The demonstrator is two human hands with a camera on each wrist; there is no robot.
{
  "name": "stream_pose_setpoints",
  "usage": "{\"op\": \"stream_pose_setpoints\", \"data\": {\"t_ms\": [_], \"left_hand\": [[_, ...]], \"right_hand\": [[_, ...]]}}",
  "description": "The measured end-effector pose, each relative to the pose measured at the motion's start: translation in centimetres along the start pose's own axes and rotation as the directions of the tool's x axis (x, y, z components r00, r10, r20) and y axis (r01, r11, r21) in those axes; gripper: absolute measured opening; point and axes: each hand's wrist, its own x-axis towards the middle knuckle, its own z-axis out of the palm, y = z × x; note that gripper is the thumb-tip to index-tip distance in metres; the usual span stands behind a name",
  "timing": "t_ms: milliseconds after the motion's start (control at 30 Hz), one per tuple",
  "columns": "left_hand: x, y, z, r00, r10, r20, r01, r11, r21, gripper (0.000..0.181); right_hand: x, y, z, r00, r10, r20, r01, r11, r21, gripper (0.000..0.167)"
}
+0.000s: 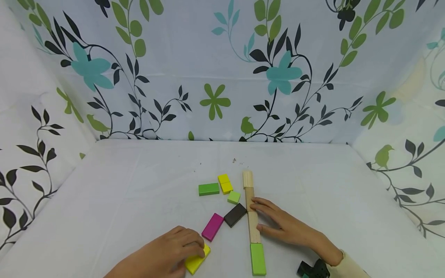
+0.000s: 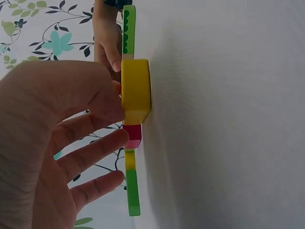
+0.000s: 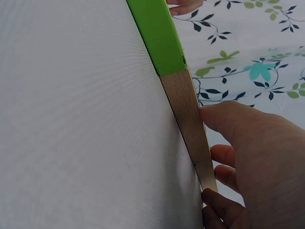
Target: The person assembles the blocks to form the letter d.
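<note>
White surface [image 1: 104, 216], floral backdrop [image 1: 194, 58] behind. Wooden pieces [image 1: 254, 227] and green block [image 1: 258, 258] sit end to end; that line looks done. To its left: magenta block [image 1: 212, 227], dark block [image 1: 235, 215], lime block [image 1: 234, 197], yellow pieces [image 1: 227, 188], green bar [image 1: 209, 189], roughly laid. Left hand [image 1: 170, 249] pinches yellow block [image 1: 198, 263] near magenta; its release looks left to do. Right hand [image 1: 288, 226]: fingers extended, touching wood, no grip. Black device [image 1: 314, 269] cut off; left thumb and block contacts hard to read.
</note>
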Motion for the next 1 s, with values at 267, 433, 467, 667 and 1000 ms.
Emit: {"op": "stream_pose_setpoints", "data": {"t_ms": [267,433,467,667,1000], "left_hand": [[-0.2,0.2,-0.5,0.998,-0.038,0.057,0.039,0.999,-0.022,0.037],[-0.1,0.3,-0.4,0.994,-0.069,0.088,0.071,0.997,-0.014,0.034],[0.0,0.4,-0.4,0.993,-0.077,0.091,0.078,0.997,-0.012,0.034],[0.5,0.2,0.0,0.999,-0.039,0.030,0.038,0.998,0.049,0.036],[1.2,0.1,0.3,1.000,-0.005,0.006,0.004,0.989,0.146,0.035]], "right_hand": [[0.1,-0.1,0.0,1.000,-0.008,0.000,0.008,1.000,-0.001,0.054],[0.0,0.0,0.0,1.000,-0.013,-0.001,0.013,1.000,0.001,0.054],[0.0,0.0,0.0,1.000,-0.013,-0.001,0.013,1.000,0.001,0.054],[0.0,0.0,0.0,1.000,-0.005,0.001,0.005,1.000,0.008,0.055],[0.0,0.1,0.1,1.000,0.002,0.000,-0.002,1.000,0.013,0.055]]}}
